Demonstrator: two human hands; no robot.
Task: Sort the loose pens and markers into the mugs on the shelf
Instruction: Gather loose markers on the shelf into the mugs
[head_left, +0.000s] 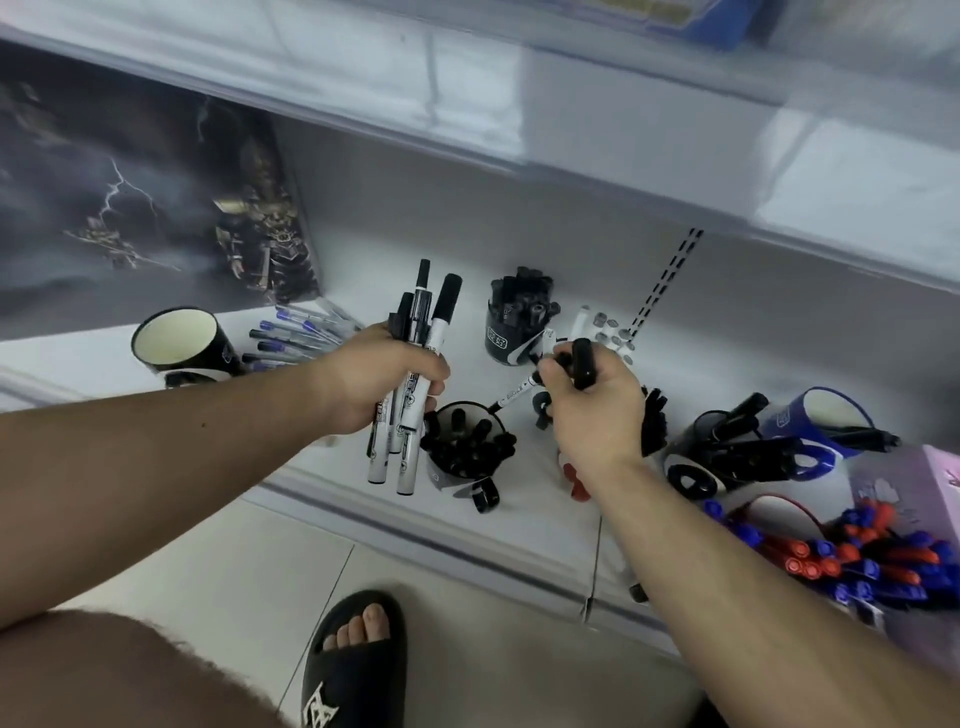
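Gathering markers: left hand grips a bundle, right hand pinches one marker; I'd drop caps-up into the mug.

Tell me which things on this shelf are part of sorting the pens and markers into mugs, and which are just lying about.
Part of the job:
- left hand, gripping a bundle of markers
- right hand, holding a black marker
- empty mug
- loose blue pens
- mug of black markers

Just lying about:
- dark poster
- pink box
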